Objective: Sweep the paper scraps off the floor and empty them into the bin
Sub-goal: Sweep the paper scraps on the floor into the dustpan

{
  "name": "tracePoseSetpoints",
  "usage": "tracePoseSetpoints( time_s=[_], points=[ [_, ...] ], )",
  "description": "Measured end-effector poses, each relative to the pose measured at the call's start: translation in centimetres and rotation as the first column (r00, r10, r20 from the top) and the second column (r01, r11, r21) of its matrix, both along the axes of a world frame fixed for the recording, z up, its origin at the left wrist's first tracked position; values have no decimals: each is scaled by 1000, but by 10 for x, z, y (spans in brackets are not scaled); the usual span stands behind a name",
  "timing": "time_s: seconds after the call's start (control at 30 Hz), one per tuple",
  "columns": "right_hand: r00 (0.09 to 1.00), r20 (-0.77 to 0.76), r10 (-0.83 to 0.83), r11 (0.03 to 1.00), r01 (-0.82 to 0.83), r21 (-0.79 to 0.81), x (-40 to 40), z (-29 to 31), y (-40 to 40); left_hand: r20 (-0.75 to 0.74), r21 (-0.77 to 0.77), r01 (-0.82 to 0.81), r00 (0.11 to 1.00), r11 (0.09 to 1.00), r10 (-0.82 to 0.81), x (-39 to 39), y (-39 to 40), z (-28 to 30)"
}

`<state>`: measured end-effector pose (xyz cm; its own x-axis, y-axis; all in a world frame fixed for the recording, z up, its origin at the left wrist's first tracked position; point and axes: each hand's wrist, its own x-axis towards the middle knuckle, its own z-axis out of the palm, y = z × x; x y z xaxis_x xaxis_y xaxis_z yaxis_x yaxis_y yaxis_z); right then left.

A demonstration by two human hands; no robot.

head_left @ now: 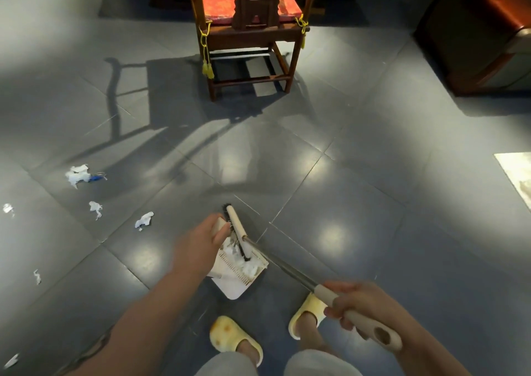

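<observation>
My left hand (202,239) grips the handle of a white dustpan (237,283) that stands on the grey tile floor in front of my feet. My right hand (356,303) holds the beige grip of a broom (290,270) with a metal shaft. The broom's black bristle head (235,229) rests in the pan's mouth against white paper scraps (247,266) lying inside. More white scraps lie on the floor to the left: a larger clump with a blue bit (78,174), two smaller ones (96,209) (144,220), and bits near the left edge (37,276).
A dark wooden chair (247,39) with a red cushion and yellow tassels stands straight ahead. Wooden furniture (488,36) fills the top right corner. A pale mat (517,171) lies at the right edge. My yellow slippers (232,338) are below the dustpan. No bin is in view.
</observation>
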<state>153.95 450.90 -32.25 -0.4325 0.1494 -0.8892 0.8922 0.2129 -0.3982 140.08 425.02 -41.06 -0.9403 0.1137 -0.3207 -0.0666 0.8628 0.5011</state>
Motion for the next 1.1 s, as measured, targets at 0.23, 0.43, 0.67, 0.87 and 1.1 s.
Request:
tracePoseSetpoints(
  time_s=[0.23, 0.43, 0.67, 0.87, 1.1],
  points=[
    [995, -62, 81, 995, -78, 58, -1, 20, 20, 24, 18, -95, 995, 995, 94, 11, 5, 6],
    [978, -49, 205, 967, -194, 164, -19, -18, 36, 57, 45, -292, 956, 955, 289, 38, 25, 6],
    [965, 24, 260, 965, -260, 21, -42, -36, 69, 66, 39, -404, 914, 914, 401, 66, 56, -2],
    [928, -8, 374, 927, -374, -28, -47, -14, 131, 69, 7, -545, 837, 839, 543, 89, 72, 3],
    [783, -165, 600, 800, -594, 91, -85, 0, 133, 5, 5, -709, 705, 705, 709, 144, 101, 12]
  ],
)
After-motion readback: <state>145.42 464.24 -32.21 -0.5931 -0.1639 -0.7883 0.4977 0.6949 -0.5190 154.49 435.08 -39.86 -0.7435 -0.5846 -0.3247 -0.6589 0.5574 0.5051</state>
